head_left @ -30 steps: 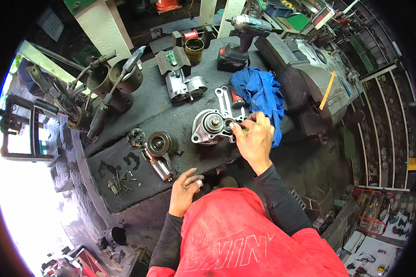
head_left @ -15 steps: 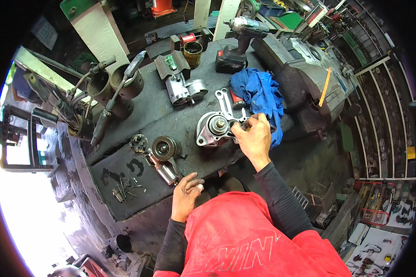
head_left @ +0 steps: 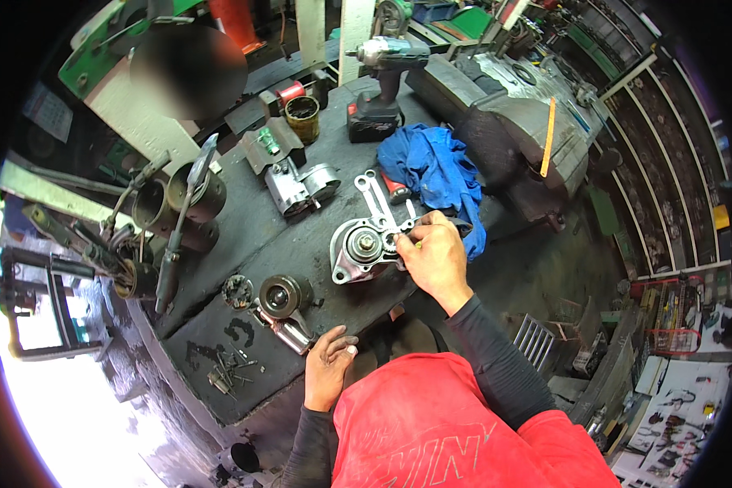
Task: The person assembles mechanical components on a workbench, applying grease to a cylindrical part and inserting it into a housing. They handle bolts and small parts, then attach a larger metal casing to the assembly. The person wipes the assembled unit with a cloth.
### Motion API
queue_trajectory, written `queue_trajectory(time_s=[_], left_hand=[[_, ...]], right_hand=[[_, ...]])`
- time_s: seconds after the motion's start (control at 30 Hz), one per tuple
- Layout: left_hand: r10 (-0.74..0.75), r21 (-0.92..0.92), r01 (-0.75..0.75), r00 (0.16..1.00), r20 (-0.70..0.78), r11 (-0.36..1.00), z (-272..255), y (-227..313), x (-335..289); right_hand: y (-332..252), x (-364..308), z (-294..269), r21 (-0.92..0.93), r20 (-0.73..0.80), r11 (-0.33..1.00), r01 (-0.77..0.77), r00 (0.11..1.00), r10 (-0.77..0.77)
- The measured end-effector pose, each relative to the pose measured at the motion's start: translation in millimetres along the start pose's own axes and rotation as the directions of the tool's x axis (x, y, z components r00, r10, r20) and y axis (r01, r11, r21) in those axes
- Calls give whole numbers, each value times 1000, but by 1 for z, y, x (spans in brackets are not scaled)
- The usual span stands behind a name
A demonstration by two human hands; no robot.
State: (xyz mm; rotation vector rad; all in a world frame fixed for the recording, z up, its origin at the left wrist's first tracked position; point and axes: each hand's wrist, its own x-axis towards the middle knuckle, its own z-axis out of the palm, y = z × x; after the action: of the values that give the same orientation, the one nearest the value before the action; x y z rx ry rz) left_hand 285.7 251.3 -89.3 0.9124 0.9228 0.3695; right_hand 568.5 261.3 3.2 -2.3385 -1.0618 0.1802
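A metal motor housing (head_left: pixel 347 256) with a round bearing-like centre sits near the bench's front edge. Close against its right side is my right hand (head_left: pixel 437 262), thumb and fingers pinched together at a small toothed gear (head_left: pixel 391 242); what lies between the fingertips is mostly hidden. Over the front edge hovers my left hand (head_left: pixel 330 370), fingers loosely stretched and holding nothing visible. Just beyond it lie a copper-and-steel armature (head_left: pixel 291 334) and a dark round metal casing (head_left: pixel 283 296). Ring-ended wrenches (head_left: pixel 371 195) rest behind the housing, beside a red-handled tool (head_left: pixel 397 190).
A blue cloth (head_left: pixel 431 159) and a cordless impact wrench (head_left: pixel 386 85) are farther back. Another silver housing (head_left: pixel 298 185) stands mid-bench, near a grimy can (head_left: pixel 302 120). Tool-filled metal cups (head_left: pixel 197 195) line the left. Small loose parts (head_left: pixel 231 372) lie at front left. A large vise (head_left: pixel 520 146) is right.
The view has shifted, so the bench items sit farther left in the picture. My right hand stays at the housing, and more of the toothed gear shows beside the thumb.
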Motion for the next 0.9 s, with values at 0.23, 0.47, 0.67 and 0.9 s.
queue_trajectory(time_s=[0.23,0.47,0.67,0.9], left_hand=[[-8,42,7,1000,25,999,8,15,7],[237,168,-223,969,-73,960,22,68,13],[484,311,-432,868,-111,846,39,117,47],[567,594,-565,796,210,573,55,147,89]], right_hand=[[-6,-10,9,-130,-155,983,129,977,-149],[-2,-11,7,33,-114,998,54,992,-50],[1,-6,1,47,5,998,51,999,-51],[10,-4,-5,95,50,995,32,998,-37]])
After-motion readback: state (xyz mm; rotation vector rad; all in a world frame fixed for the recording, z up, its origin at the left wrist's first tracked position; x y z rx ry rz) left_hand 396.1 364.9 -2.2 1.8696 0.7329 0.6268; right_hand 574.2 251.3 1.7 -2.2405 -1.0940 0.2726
